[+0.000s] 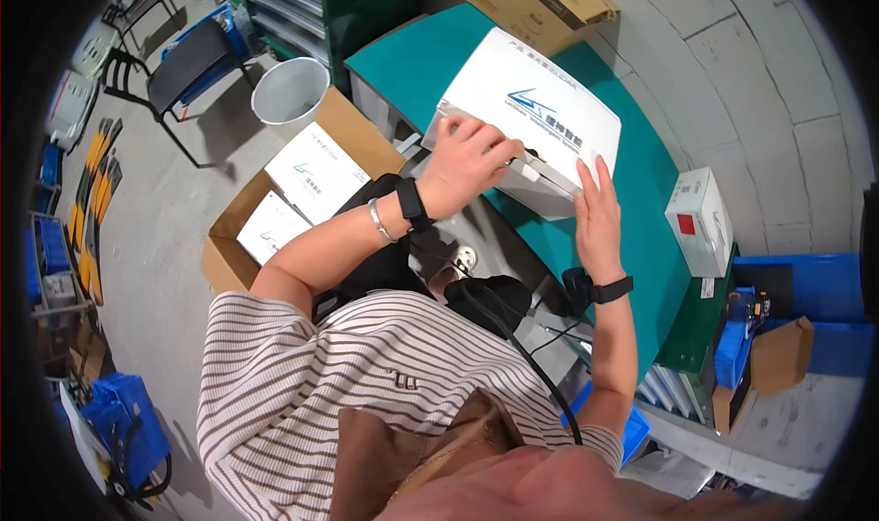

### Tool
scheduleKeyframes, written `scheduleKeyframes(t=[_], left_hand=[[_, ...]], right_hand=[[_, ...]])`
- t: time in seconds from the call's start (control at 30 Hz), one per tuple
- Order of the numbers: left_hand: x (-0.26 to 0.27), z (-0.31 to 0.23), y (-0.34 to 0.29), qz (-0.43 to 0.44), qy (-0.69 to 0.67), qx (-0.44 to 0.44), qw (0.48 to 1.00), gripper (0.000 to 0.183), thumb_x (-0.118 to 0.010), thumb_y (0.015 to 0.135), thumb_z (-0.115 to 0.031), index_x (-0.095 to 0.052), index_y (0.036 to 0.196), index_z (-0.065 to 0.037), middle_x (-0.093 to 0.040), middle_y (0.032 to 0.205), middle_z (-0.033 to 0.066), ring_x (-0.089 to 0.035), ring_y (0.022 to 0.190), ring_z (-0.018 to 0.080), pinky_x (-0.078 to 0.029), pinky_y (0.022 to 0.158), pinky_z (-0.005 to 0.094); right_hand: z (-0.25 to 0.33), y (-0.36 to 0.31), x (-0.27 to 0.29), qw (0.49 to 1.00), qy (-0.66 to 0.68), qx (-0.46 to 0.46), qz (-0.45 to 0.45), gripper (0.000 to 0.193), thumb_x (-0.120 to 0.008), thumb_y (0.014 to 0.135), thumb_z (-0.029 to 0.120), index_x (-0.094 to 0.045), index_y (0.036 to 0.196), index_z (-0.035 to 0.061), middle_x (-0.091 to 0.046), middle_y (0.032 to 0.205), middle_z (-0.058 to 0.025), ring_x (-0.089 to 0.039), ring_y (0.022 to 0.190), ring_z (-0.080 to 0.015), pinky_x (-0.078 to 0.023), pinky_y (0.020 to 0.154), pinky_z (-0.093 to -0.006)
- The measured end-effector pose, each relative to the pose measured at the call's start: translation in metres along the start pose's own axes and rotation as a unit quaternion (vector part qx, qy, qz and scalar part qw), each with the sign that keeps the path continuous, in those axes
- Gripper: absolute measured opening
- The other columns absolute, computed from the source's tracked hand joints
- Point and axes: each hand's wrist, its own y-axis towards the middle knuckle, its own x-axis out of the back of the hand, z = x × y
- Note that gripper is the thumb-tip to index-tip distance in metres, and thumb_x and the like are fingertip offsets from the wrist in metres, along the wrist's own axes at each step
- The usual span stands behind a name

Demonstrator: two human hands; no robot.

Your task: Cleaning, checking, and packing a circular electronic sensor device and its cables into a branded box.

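A large white cardboard box [540,100] with blue printing on its lid stands on a green-topped table [632,274]. My left hand [465,166] has its fingers bent over the near edge of the lid, close to a small dark slot in the front; its fingertips are partly hidden. Against the near right corner of the same box rests my right hand [597,214], fingers stretched out. Both wrists wear black straps. The lid looks closed.
At my left, an open brown carton [229,237] holds white boxes [316,173]. Behind it stands a grey bin [291,92]. The table also bears a brown carton [540,8] at the back and a smaller white box [698,223] at right. A black cable [526,352] crosses before me.
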Motion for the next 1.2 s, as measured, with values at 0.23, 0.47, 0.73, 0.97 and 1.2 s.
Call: scheduleKeyframes(t=[0.23, 0.47, 0.73, 0.97, 1.2], left_hand=[[-0.002, 0.0, 0.004, 0.009, -0.004, 0.011, 1.0, 0.044, -0.076, 0.065, -0.013, -0.059, 0.105, -0.02, -0.052, 0.09, -0.0017, -0.051, 0.091, 0.0179, -0.031, 0.083, 0.0378], [-0.002, -0.001, 0.005, -0.002, 0.001, 0.014, 1.0, 0.044, -0.077, 0.064, -0.013, -0.06, 0.104, -0.02, -0.051, 0.088, -0.0015, -0.05, 0.087, 0.0182, -0.032, 0.083, 0.0372], [-0.001, -0.004, 0.006, -0.007, -0.008, 0.023, 1.0, 0.044, -0.078, 0.062, -0.012, -0.06, 0.101, -0.02, -0.05, 0.086, -0.0022, -0.05, 0.085, 0.017, -0.031, 0.082, 0.0365], [0.0, -0.003, 0.007, 0.008, -0.006, 0.034, 0.999, 0.042, -0.078, 0.063, -0.012, -0.06, 0.1, -0.02, -0.049, 0.085, -0.0026, -0.049, 0.083, 0.0169, -0.032, 0.082, 0.0357], [-0.001, -0.003, 0.007, 0.012, -0.012, 0.042, 0.999, 0.04, -0.077, 0.064, -0.014, -0.06, 0.1, -0.02, -0.05, 0.086, -0.0022, -0.05, 0.086, 0.0172, -0.032, 0.082, 0.0356]], right_hand=[[0.002, -0.037, -0.022, 0.987, -0.024, -0.017, -0.159, 0.047, -0.074, 0.074, 0.005, -0.055, 0.118, 0.0061, -0.048, 0.12, -0.0129, -0.046, 0.109, -0.0319, -0.039, 0.092, -0.0414], [0.003, -0.034, -0.015, 0.983, -0.05, -0.039, -0.173, 0.033, -0.076, 0.072, 0.006, -0.062, 0.102, 0.0073, -0.052, 0.11, -0.009, -0.048, 0.102, -0.0281, -0.041, 0.086, -0.0399], [0.008, -0.035, -0.022, 0.98, 0.032, -0.062, -0.188, 0.031, -0.076, 0.071, 0.001, -0.064, 0.1, 0.0066, -0.053, 0.111, -0.0103, -0.054, 0.099, -0.0275, -0.047, 0.082, -0.0377], [0.001, -0.033, -0.019, 0.986, -0.062, -0.002, -0.157, 0.032, -0.075, 0.071, 0.0, -0.064, 0.101, 0.0069, -0.053, 0.111, -0.0108, -0.054, 0.1, -0.0285, -0.047, 0.082, -0.0385], [0.021, -0.018, -0.008, 0.989, -0.084, -0.054, -0.107, 0.036, -0.079, 0.066, 0.003, -0.058, 0.095, 0.0061, -0.05, 0.107, -0.0098, -0.046, 0.101, -0.03, -0.042, 0.084, -0.0402]])
